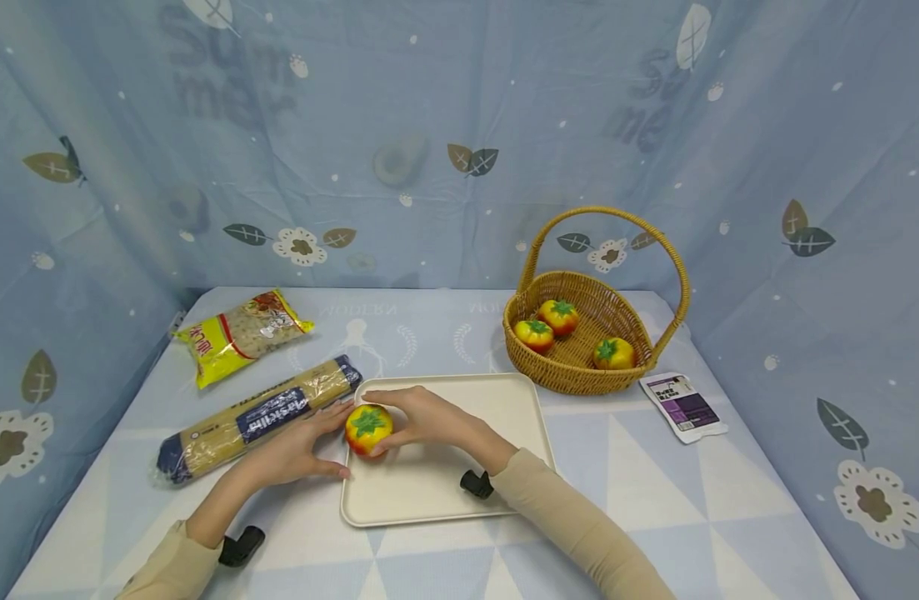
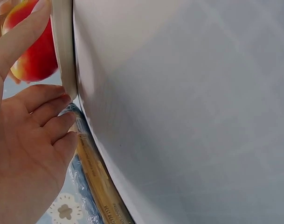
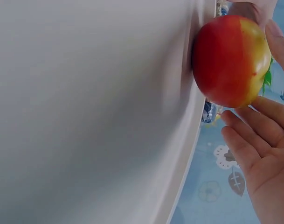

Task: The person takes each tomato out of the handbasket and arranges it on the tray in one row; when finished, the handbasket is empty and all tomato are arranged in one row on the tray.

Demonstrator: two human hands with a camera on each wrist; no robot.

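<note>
**2 hands at 1 fruit, over the tray's left end**

Head view: the red-and-yellow fruit (image 1: 368,428) is at the left end of the beige tray (image 1: 459,492), green leaves facing up. The right hand (image 1: 429,414) reaches over from the right and pinches it between thumb and forefinger. The left hand (image 1: 294,452) is at the tray's left edge, thumb spread well away from the fingers, whose tips come just beside the fruit. 3 similar fruits (image 1: 559,317) lie in the wicker basket (image 1: 579,380), behind and to the right. A noodle pack (image 1: 272,414) lies left of the tray, with a snack bag (image 1: 245,335) behind it. The step in hand looks like positioning this 1 fruit on the tray.

Left wrist view: the thumb passes in front of the fruit; the other fingers, slightly bent and side by side, come up to the tray's edge. Whether they press on it, I cannot tell.

Right wrist view: thumb and fingers lie on different sides of the fruit, with 2 lower fingertips off it. Whether its full weight is on the tray is unclear. I judge that the next move calls for steadiness before the pinch loosens, as something this round could roll.
</note>
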